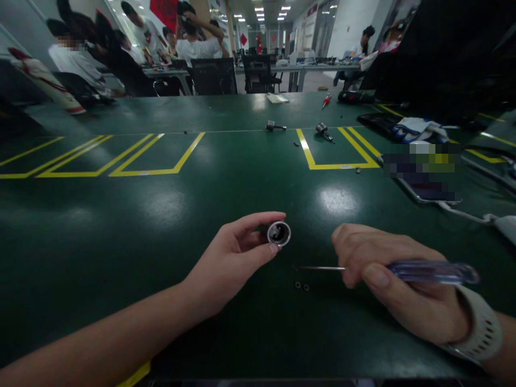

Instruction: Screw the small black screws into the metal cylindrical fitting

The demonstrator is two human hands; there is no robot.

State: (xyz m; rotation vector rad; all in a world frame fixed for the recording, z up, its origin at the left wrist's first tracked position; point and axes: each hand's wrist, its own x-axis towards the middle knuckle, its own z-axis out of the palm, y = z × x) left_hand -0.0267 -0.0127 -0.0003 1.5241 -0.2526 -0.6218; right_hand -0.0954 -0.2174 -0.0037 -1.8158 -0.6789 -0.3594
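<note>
Between the thumb and fingers of my left hand (234, 258) is a round metal cup (279, 234), its open end facing me and small parts visible inside. My right hand (399, 279) is closed on a screwdriver with a clear purple handle (431, 271). The thin shaft (322, 267) points left, its tip below and to the right of the cup and apart from it. Two small dark rings, a left one (298, 285) and a right one (306, 288), lie on the green table (201, 344) just under the shaft.
Farther back lie two metal parts with shafts (274, 126) (323, 130), small pieces, and a red screwdriver (326, 100). On the right are a phone (427, 180) with a white cable (463, 213) and a cloth (419, 130). Yellow tape marks the table. People are in the background.
</note>
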